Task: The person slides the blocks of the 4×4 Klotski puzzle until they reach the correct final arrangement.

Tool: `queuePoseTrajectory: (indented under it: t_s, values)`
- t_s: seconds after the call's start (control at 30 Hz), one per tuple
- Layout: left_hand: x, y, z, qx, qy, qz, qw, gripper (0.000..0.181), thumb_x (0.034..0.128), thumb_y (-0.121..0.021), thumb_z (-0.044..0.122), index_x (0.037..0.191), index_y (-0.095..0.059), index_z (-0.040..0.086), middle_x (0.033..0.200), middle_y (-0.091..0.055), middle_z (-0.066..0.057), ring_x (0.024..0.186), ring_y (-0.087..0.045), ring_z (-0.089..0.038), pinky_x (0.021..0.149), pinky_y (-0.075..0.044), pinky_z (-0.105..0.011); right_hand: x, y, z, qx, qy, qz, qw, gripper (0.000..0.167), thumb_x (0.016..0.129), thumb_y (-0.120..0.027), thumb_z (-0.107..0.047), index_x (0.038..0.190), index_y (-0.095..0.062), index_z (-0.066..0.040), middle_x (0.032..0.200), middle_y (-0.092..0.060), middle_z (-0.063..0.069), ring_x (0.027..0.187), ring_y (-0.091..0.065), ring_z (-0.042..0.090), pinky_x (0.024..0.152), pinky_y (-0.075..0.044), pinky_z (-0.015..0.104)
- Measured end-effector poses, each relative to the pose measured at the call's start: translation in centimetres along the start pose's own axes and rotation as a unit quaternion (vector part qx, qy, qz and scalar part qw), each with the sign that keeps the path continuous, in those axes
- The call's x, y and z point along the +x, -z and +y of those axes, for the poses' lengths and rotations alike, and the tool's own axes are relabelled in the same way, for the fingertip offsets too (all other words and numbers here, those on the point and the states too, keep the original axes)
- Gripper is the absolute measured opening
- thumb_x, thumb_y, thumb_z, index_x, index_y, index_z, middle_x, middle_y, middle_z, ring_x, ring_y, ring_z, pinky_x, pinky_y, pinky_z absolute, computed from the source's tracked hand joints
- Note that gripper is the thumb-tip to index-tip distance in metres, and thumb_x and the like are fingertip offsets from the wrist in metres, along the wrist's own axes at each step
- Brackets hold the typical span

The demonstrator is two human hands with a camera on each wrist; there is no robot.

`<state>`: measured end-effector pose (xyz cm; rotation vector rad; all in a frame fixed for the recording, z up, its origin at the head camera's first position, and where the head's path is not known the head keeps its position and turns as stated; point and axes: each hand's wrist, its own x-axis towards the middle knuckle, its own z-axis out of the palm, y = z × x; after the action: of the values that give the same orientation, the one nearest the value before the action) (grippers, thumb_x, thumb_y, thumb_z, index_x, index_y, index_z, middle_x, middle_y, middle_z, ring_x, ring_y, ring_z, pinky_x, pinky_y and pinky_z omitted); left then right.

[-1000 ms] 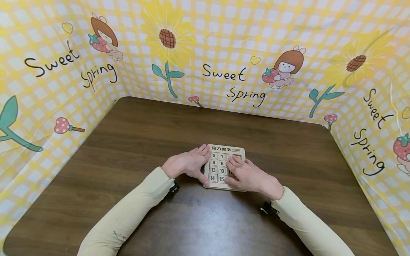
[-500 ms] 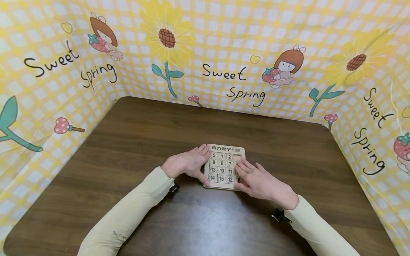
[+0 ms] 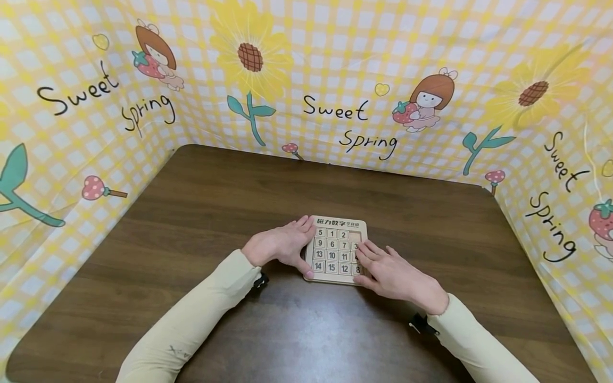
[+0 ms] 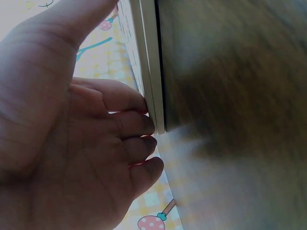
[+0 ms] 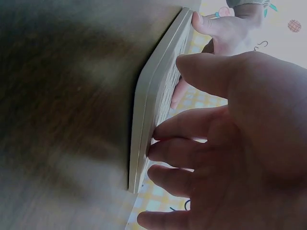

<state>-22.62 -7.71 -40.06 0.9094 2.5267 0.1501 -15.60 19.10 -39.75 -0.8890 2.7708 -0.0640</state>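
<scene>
A light wooden number slide puzzle [image 3: 335, 279] lies flat on the table, its rows of numbered tiles facing up. Its one bare slot [image 3: 355, 236] is at the top right, to the right of the tile marked 2 [image 3: 343, 234]. My left hand [image 3: 289, 243] rests along the left edge, fingers near the upper corner and thumb at the lower one. My right hand [image 3: 395, 271] has its fingertips on the right-hand column, partly covering tiles 3 and 4. In the right wrist view its fingers stretch out beside the puzzle's edge [image 5: 140, 124].
The brown wooden table [image 3: 230, 191] surrounds the puzzle. A yellow checked cloth [image 3: 335, 53] printed with flowers and lettering rises behind the table and along both sides. Black wrist devices show below the left cuff [image 3: 239, 271] and right cuff [image 3: 438, 306].
My right hand has drawn back to the right from over the tiles, uncovering tiles 2, 7, 11 and 12, then the 3. The top-right slot is now bare. My left hand has stayed put.
</scene>
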Motion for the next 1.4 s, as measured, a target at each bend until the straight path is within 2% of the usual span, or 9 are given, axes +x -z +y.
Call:
queuePoseTrajectory:
  t_s: [0.47, 0.97, 1.13, 1.27, 1.4]
  values:
    - [0.0, 0.0, 0.0, 0.001, -0.001, 0.0, 1.0, 0.124, 0.0735, -0.075, 0.065, 0.156, -0.01, 0.0, 0.165, 0.001, -0.017, 0.154, 0.002, -0.029, 0.127, -0.008, -0.039, 1.0, 0.2, 0.9, -0.004, 0.006, 0.006, 1.0, 0.065, 0.1, -0.052, -0.043, 0.149, -0.04, -0.002, 0.157, -0.034, 0.02, 0.148, -0.028, 0.038, 0.108, -0.033, 0.069]
    - [0.0, -0.1, 0.0, 0.009, -0.002, -0.002, 1.0, 0.123, 0.0737, -0.074, 0.066, 0.156, -0.011, 0.0, 0.165, 0.001, -0.018, 0.154, 0.002, -0.029, 0.127, -0.008, -0.039, 2.1, 0.6, 1.5, 0.002, -0.01, -0.005, 0.9999, 0.066, 0.1, -0.05, -0.045, 0.15, -0.038, -0.003, 0.159, -0.029, 0.02, 0.149, -0.024, 0.037, 0.11, -0.03, 0.069]
    - [0.0, -0.1, 0.0, 0.009, 0.002, -0.002, 1.0, 0.123, 0.0736, -0.073, 0.067, 0.157, -0.01, 0.0, 0.165, 0.001, -0.017, 0.154, 0.002, -0.029, 0.127, -0.008, -0.039, 1.7, 0.3, 1.3, 0.005, -0.01, 0.009, 0.9999, 0.067, 0.099, -0.052, -0.045, 0.15, -0.038, -0.003, 0.16, -0.027, 0.019, 0.149, -0.024, 0.036, 0.11, -0.03, 0.069]
    - [0.0, -0.2, 0.0, 0.013, 0.005, -0.002, 0.9999, 0.124, 0.0731, -0.073, 0.068, 0.157, -0.01, 0.001, 0.165, 0.001, -0.016, 0.154, 0.002, -0.028, 0.127, -0.008, -0.038, 0.6, 0.0, 0.9, -0.003, -0.004, 0.021, 0.9998, 0.068, 0.098, -0.053, -0.046, 0.15, -0.038, -0.005, 0.16, -0.029, 0.019, 0.148, -0.027, 0.037, 0.11, -0.031, 0.069]
    - [0.0, -0.1, 0.0, 0.017, 0.005, 0.001, 0.9998, 0.125, 0.0724, -0.073, 0.069, 0.157, -0.011, 0.001, 0.165, 0.0, -0.017, 0.154, 0.002, -0.029, 0.127, -0.008, -0.039, -0.4, -0.3, 0.3, -0.016, 0.007, 0.026, 0.9995, 0.07, 0.098, -0.054, -0.046, 0.151, -0.037, -0.003, 0.158, -0.033, 0.018, 0.147, -0.029, 0.037, 0.109, -0.033, 0.067]
